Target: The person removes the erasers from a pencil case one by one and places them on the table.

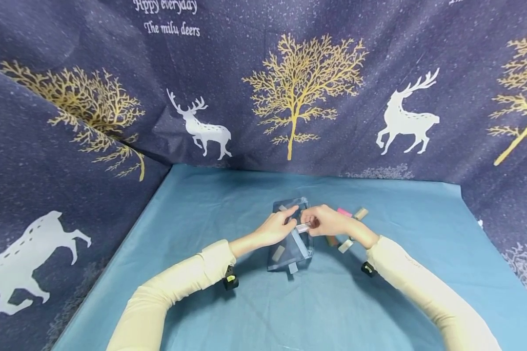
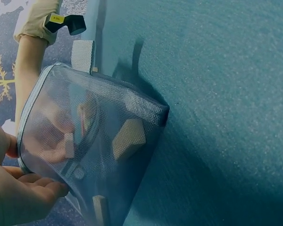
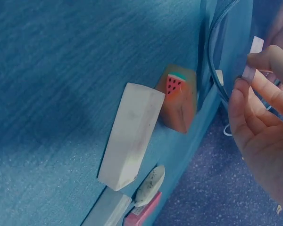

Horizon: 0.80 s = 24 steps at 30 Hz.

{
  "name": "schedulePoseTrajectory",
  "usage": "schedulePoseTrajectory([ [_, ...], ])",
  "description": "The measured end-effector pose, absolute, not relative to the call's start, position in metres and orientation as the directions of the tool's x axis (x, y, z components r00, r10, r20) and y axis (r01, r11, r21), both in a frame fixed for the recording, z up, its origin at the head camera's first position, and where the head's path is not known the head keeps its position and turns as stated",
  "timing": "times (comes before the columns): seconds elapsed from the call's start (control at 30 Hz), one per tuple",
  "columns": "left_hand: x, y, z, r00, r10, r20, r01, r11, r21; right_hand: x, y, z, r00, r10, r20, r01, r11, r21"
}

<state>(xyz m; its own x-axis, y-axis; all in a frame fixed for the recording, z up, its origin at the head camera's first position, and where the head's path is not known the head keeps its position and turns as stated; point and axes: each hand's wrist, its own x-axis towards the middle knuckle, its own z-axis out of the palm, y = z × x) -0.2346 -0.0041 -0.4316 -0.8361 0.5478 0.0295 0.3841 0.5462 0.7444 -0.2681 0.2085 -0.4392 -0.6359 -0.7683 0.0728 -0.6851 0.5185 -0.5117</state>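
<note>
A blue mesh zip pouch (image 1: 285,259) lies on the cloth, its zipped side open. My left hand (image 1: 277,228) holds the pouch's edge between thumb and fingers, seen closely in the left wrist view. Between thumb and fingertips, my right hand (image 1: 327,222) pinches a small whitish eraser-like block (image 3: 257,44) at the pouch's opening. Through the mesh, a beige block (image 2: 129,139) and a pale stick-like piece (image 2: 100,209) show inside. Near the right hand lie a long white block (image 3: 132,136) and an orange-brown block with a watermelon picture (image 3: 179,101).
Beyond the white block are a speckled grey oval piece (image 3: 150,186), a pink block (image 3: 142,209) and a pale bluish block (image 3: 107,207). Blue cloth (image 1: 228,204) covers the table. A dark curtain (image 1: 254,29) with deer and trees hangs behind.
</note>
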Motion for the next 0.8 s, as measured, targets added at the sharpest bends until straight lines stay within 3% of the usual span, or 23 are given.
schedulePoseTrajectory([
  [0.57,-0.233,-0.003,-0.432,-0.827,0.561,0.022,0.378,0.528,0.76,-0.266,0.218,-0.439,-0.658,-0.75,0.072,-0.655,0.522,-0.546],
  [0.8,-0.233,-0.003,-0.431,-0.828,0.559,0.03,0.389,0.536,0.749,-0.267,0.224,-0.439,-0.709,-0.705,0.02,-0.607,0.595,-0.528],
])
